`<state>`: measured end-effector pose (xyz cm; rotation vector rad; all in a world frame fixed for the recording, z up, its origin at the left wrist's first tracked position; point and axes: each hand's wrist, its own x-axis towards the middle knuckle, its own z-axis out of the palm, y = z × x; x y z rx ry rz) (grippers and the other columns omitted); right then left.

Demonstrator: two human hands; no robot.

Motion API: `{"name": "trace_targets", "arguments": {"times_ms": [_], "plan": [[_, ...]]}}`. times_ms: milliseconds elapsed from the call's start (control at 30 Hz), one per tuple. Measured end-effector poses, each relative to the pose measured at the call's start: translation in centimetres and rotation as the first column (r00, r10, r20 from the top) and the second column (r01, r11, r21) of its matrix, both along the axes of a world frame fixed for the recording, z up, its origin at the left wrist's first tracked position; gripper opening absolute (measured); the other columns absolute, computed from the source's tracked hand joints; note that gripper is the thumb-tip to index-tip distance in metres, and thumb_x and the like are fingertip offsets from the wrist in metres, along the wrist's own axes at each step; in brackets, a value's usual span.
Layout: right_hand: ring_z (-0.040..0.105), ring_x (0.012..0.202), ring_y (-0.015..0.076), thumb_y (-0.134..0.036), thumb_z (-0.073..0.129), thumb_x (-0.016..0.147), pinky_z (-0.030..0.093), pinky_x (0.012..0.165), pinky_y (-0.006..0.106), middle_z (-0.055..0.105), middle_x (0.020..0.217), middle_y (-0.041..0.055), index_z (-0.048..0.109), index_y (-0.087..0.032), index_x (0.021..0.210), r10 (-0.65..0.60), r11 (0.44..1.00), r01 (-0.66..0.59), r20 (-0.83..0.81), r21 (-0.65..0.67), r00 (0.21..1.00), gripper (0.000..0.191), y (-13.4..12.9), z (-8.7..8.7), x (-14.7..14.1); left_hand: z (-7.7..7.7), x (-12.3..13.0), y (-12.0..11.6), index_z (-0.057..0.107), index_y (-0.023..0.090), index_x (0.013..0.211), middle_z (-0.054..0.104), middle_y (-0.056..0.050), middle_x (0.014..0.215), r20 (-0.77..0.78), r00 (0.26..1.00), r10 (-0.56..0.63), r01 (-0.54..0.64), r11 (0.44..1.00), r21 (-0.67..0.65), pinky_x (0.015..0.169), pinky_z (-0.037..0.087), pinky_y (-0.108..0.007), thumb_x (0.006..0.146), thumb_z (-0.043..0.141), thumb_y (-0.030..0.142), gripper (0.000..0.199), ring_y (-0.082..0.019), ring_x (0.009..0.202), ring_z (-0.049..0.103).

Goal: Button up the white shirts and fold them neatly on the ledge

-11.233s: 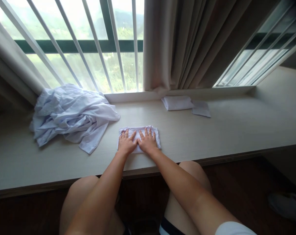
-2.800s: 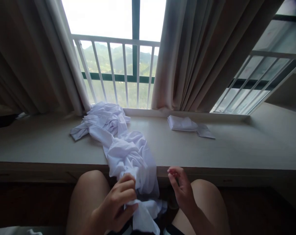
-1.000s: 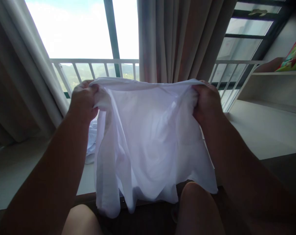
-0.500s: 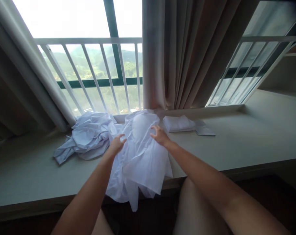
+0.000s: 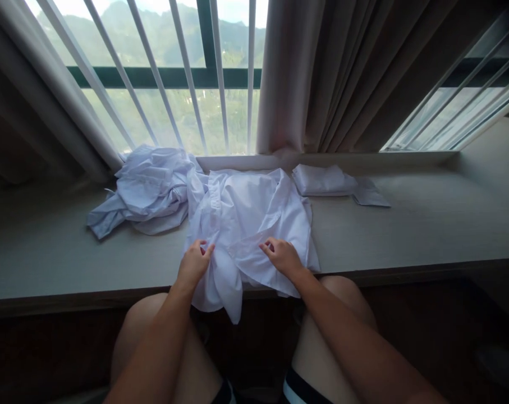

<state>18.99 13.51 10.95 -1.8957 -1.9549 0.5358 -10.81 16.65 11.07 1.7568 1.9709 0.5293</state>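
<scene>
A white shirt (image 5: 250, 196) lies spread and wrinkled on the wooden ledge in front of me, its lower end hanging over the front edge. My left hand (image 5: 194, 262) is at the shirt's lower left, thumb and fingers curled in on the cloth near the button strip. Lower right on the same shirt, my right hand (image 5: 283, 257) has its thumb and forefinger pinched together at a fold. The fingertips partly hide what cloth they grip. A crumpled white garment (image 5: 148, 188) touches the shirt on the left.
A folded white cloth bundle (image 5: 324, 180) and a small flat white piece (image 5: 371, 192) lie to the right on the ledge (image 5: 426, 224). Behind stand white window bars (image 5: 187, 78) and grey-brown curtains (image 5: 285, 78). My knees are under the front edge.
The view has tilted downward. Both hands have come down nearer the shirt's front end, and their fingers have curled in. The shirt's upper part now lies flatter and wider.
</scene>
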Motion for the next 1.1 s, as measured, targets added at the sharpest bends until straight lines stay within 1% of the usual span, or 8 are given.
{"name": "trace_targets", "arguments": {"times_ms": [133, 233, 433, 533, 633, 733, 967, 1100], "plan": [[0.069, 0.086, 0.0248, -0.075, 0.035, 0.099, 0.042, 0.073, 0.031, 0.076, 0.091, 0.0101, 0.075, -0.022, 0.089, -0.179, 0.976, 0.186, 0.072, -0.110, 0.981, 0.066, 2.3, 0.3, -0.3, -0.3, 0.3, 1.1, 0.071, 0.018, 0.105, 0.074, -0.007, 0.086, 0.123, 0.992, -0.038, 0.049, 0.995, -0.092, 0.077, 0.049, -0.031, 0.097, 0.049, 0.047, 0.037, -0.023, 0.082, 0.070], [0.069, 0.081, 0.0261, -0.084, 0.033, 0.093, 0.041, 0.070, 0.033, 0.075, 0.083, 0.0130, 0.073, -0.021, 0.073, -0.231, 0.959, 0.243, 0.097, -0.147, 0.968, 0.077, 4.0, 0.0, -0.8, -0.2, 0.3, 1.6, 0.070, 0.019, 0.098, 0.074, -0.010, 0.100, 0.018, 0.998, -0.062, 0.062, 0.998, -0.029, 0.083, 0.049, -0.031, 0.090, 0.060, 0.043, 0.027, -0.024, 0.092, 0.069], [0.065, 0.073, 0.0207, -0.052, 0.064, 0.086, 0.041, 0.066, 0.030, 0.073, 0.076, 0.0082, 0.068, -0.020, 0.068, -0.232, 0.965, 0.225, -0.040, -0.132, 0.972, 0.037, 5.8, -1.4, -0.9, 0.2, -1.5, 1.8, 0.066, 0.016, 0.114, 0.073, -0.015, 0.112, -0.118, 0.993, -0.005, -0.012, 0.989, -0.145, 0.080, 0.047, -0.034, 0.086, 0.066, 0.051, 0.045, -0.029, 0.098, 0.068], [0.060, 0.063, 0.0156, -0.038, 0.063, 0.083, 0.043, 0.064, 0.027, 0.066, 0.064, 0.0024, 0.062, -0.019, 0.066, -0.140, 0.984, 0.082, -0.403, -0.158, 0.904, 0.025, 5.9, -1.5, -0.1, 0.7, -2.5, 2.0, 0.071, 0.015, 0.096, 0.076, -0.011, 0.096, 0.027, 0.998, -0.050, 0.055, 0.974, -0.218, 0.073, 0.045, -0.031, 0.080, 0.070, 0.050, 0.039, -0.028, 0.088, 0.069], [0.061, 0.061, 0.0144, -0.037, 0.070, 0.076, 0.044, 0.060, 0.026, 0.066, 0.067, -0.0006, 0.063, -0.019, 0.077, -0.148, 0.979, -0.006, -0.731, -0.204, 0.666, 0.020, 5.8, -1.1, 0.6, 1.6, -2.4, 2.1, 0.072, 0.016, 0.080, 0.074, -0.005, 0.080, 0.280, 0.956, -0.092, 0.142, 0.976, -0.166, 0.066, 0.043, -0.029, 0.076, 0.071, 0.056, 0.040, -0.025, 0.076, 0.065], [0.064, 0.064, 0.0148, -0.038, 0.075, 0.073, 0.043, 0.056, 0.024, 0.069, 0.072, 0.0010, 0.067, -0.018, 0.083, -0.234, 0.953, -0.046, -0.823, -0.300, 0.518, 0.025, 5.7, -0.7, 0.7, 2.3, -1.3, 1.8, 0.075, 0.015, 0.084, 0.070, -0.002, 0.073, 0.482, 0.875, -0.030, 0.078, 0.994, -0.080, 0.060, 0.040, -0.026, 0.075, 0.074, 0.061, 0.047, -0.018, 0.066, 0.058], [0.066, 0.063, 0.0140, -0.042, 0.072, 0.081, 0.049, 0.057, 0.023, 0.070, 0.071, 0.0048, 0.065, -0.015, 0.073, -0.260, 0.919, -0.136, -0.830, -0.370, 0.494, 0.029, 5.1, -0.4, -0.2, 2.6, 2.1, 0.9, 0.078, 0.016, 0.089, 0.064, 0.001, 0.068, 0.636, 0.769, 0.069, -0.212, 0.965, 0.152, 0.055, 0.037, -0.022, 0.078, 0.080, 0.054, 0.040, -0.011, 0.059, 0.050], [0.067, 0.066, 0.0157, -0.042, 0.074, 0.079, 0.047, 0.049, 0.022, 0.069, 0.074, 0.0034, 0.062, -0.018, 0.078, -0.266, 0.926, -0.104, -0.825, -0.362, 0.498, 0.027, 5.1, -0.6, -0.5, 2.4, 3.7, 1.1, 0.078, 0.016, 0.092, 0.069, -0.001, 0.075, 0.764, 0.643, 0.044, -0.220, 0.967, 0.129, 0.061, 0.043, -0.023, 0.079, 0.079, 0.054, 0.040, -0.013, 0.065, 0.057]]}}
